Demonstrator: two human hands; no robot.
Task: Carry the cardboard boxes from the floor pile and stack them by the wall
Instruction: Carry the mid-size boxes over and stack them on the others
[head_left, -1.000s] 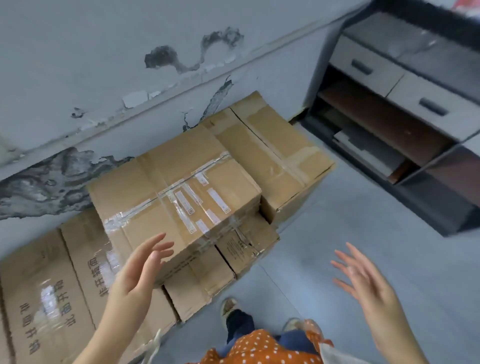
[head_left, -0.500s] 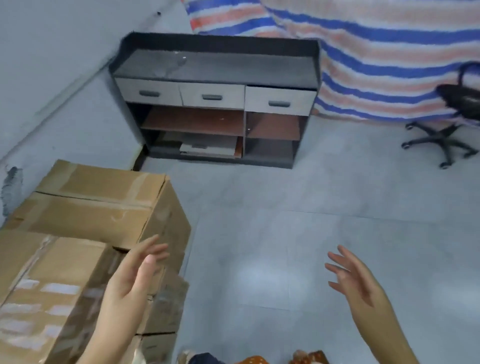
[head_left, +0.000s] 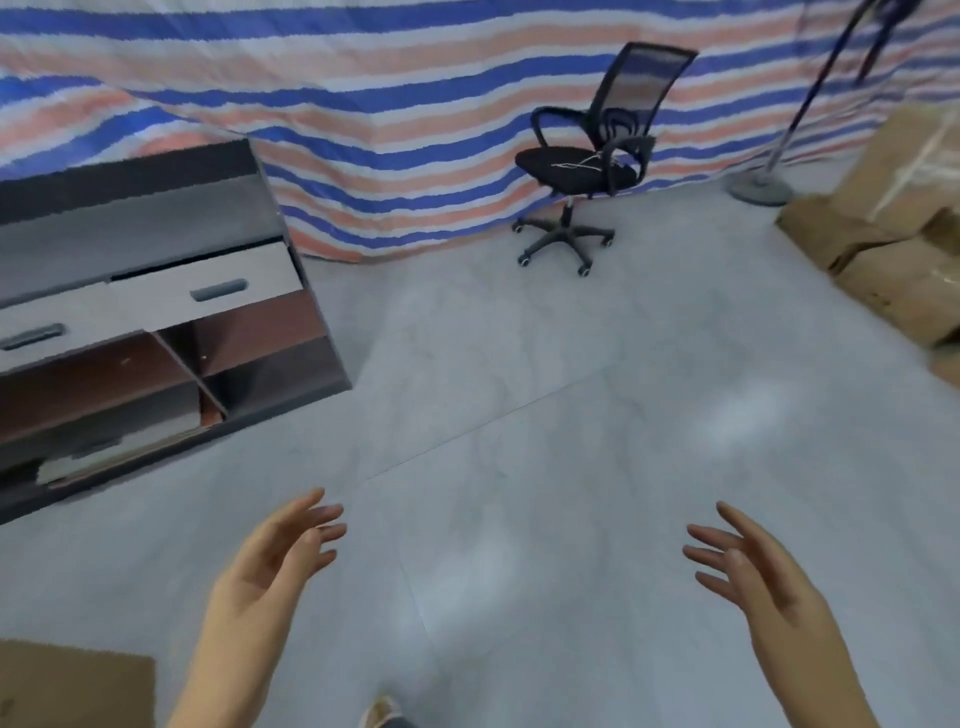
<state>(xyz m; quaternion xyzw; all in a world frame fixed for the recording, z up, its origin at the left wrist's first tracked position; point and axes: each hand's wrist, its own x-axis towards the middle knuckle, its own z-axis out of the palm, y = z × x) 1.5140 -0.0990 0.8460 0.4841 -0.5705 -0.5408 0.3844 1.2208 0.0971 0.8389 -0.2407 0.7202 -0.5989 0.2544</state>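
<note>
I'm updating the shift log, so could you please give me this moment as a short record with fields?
left hand: left hand open, fingers spread, holding nothing
right hand: right hand open, fingers spread, holding nothing
boxes ahead: cardboard boxes piled at the right edge of the view
box nearby: corner of a cardboard box at lower left
furniture: dark cabinet with grey drawers on the left; black office chair by the striped tarp
other: floor stand at upper right
floor: grey tiled floor between the hands and the pile
</note>
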